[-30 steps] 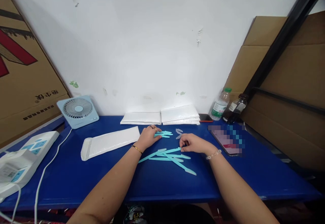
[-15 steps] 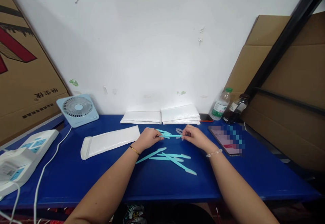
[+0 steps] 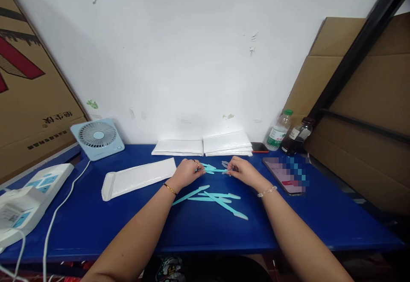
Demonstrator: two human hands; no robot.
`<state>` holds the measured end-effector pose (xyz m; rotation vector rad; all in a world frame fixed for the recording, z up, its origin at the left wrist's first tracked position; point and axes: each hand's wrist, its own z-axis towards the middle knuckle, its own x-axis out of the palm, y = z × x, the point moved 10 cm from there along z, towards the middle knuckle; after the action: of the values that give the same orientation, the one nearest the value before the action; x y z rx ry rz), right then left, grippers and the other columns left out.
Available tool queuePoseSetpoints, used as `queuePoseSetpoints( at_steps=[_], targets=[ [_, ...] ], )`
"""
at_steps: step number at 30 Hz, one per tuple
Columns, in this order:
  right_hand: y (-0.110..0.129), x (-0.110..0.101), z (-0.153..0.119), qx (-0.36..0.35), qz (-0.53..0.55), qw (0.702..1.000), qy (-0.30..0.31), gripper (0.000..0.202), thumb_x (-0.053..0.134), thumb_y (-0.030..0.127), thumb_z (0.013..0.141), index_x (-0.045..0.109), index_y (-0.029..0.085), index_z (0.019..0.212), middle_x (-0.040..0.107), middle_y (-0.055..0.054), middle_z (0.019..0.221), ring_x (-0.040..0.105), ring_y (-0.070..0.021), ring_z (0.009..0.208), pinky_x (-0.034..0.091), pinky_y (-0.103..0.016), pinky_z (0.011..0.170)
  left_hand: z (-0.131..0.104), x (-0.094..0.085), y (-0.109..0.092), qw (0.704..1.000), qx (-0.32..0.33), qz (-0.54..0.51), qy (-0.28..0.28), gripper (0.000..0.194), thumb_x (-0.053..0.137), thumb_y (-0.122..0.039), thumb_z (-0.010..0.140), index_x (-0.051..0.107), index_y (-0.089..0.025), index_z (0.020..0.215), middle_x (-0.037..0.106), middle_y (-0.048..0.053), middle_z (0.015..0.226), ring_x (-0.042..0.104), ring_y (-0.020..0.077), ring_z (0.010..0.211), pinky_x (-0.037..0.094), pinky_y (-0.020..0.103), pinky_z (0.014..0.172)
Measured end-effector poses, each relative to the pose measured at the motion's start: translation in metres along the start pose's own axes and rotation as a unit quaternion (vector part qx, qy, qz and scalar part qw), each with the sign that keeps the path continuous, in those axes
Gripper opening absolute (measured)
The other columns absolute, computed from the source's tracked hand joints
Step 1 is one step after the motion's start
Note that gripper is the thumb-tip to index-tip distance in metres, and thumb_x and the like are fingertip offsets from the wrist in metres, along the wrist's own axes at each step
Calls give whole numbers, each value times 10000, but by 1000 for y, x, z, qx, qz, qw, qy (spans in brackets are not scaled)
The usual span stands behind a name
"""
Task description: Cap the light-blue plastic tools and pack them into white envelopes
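Observation:
Between my two hands a turquoise eyebrow razor (image 3: 216,170) is stretched sideways just above the blue table (image 3: 205,231). My left hand (image 3: 191,172) pinches its left end, and my right hand (image 3: 238,170) has finger and thumb closed at its right end. Right by the right fingertips lie a few clear plastic pieces (image 3: 224,164), partly hidden by the hand. Behind the held one, more turquoise razors (image 3: 209,166) show beside my left fingers. Nearer to me, several loose razors (image 3: 226,205) lie crossed over one another.
A white padded envelope (image 3: 141,178) lies to the left, and stacks of similar envelopes (image 3: 227,143) rest against the wall. A small fan (image 3: 98,139) and a power strip (image 3: 35,199) occupy the left side. On the right are a phone (image 3: 283,175) and two bottles (image 3: 279,130).
My right hand has shifted slightly to the left along with the razor's right end. The left hand stays nearly in place; the loose razors lie as before.

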<state>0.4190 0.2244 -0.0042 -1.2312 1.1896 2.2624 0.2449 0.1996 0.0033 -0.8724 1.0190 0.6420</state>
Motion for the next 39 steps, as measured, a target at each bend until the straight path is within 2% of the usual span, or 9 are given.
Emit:
queuePoseSetpoints(
  at_steps=[4,8,13,18,20,23,31,34,39],
  targets=[
    [1,1,1,-3,7,1000,-5,103,612,278,810,623,184,770,543,-16,817,521,-123,665,393,-239,595,1,1,2,999,-9,37,-1,289,475,-380,887,671,-218,751,704,5,866,606,166,833,344,285,737],
    [-13,-4,1,9,-10,1000,-24,95,607,273,801,621,189,760,554,-14,808,522,-128,667,400,-248,608,-3,-1,27,996,-75,43,10,278,484,-392,867,694,-230,782,709,17,902,611,184,824,362,292,729],
    [-28,-13,1,32,-32,997,-62,93,609,276,793,641,192,771,572,-21,787,522,-140,658,406,-264,602,-14,-16,44,993,-119,4,7,391,613,-546,716,670,-229,938,661,39,953,604,203,846,404,279,703],
    [-19,-16,0,35,-19,996,-78,123,561,266,829,639,189,772,573,-26,793,522,-136,646,410,-267,598,-37,18,23,963,-98,-85,236,381,742,-511,534,680,-218,769,640,-10,720,576,148,618,356,226,497],
    [-9,-12,0,29,3,998,-64,147,544,274,844,640,188,773,573,-31,807,524,-133,644,414,-266,594,-42,23,17,956,-99,-81,263,244,736,-409,558,679,-220,701,637,-17,660,559,137,576,326,223,464],
    [13,3,1,4,39,999,-18,196,526,331,868,654,195,807,573,-35,831,538,-137,677,426,-264,609,-38,20,14,964,-101,-77,232,108,669,-318,627,671,-215,659,642,-11,642,548,129,560,315,221,459],
    [62,39,5,-79,29,995,59,321,409,432,936,592,201,810,574,-20,762,515,-145,702,398,-266,653,-14,11,7,981,-72,-133,119,240,564,-425,774,637,-197,795,643,-4,716,560,134,622,359,225,524],
    [52,31,6,-79,20,996,45,369,354,435,953,558,201,753,558,-14,733,502,-143,678,391,-263,648,-7,11,9,989,-60,-104,91,207,560,-398,792,638,-207,790,646,-7,731,564,141,647,360,236,555],
    [4,4,4,4,-3,1000,-9,372,381,471,929,582,199,774,581,-24,759,527,-152,688,402,-263,642,1,-2,24,995,-89,-50,-11,201,598,-368,776,648,-211,890,647,18,866,582,173,790,401,254,653]
  ],
)
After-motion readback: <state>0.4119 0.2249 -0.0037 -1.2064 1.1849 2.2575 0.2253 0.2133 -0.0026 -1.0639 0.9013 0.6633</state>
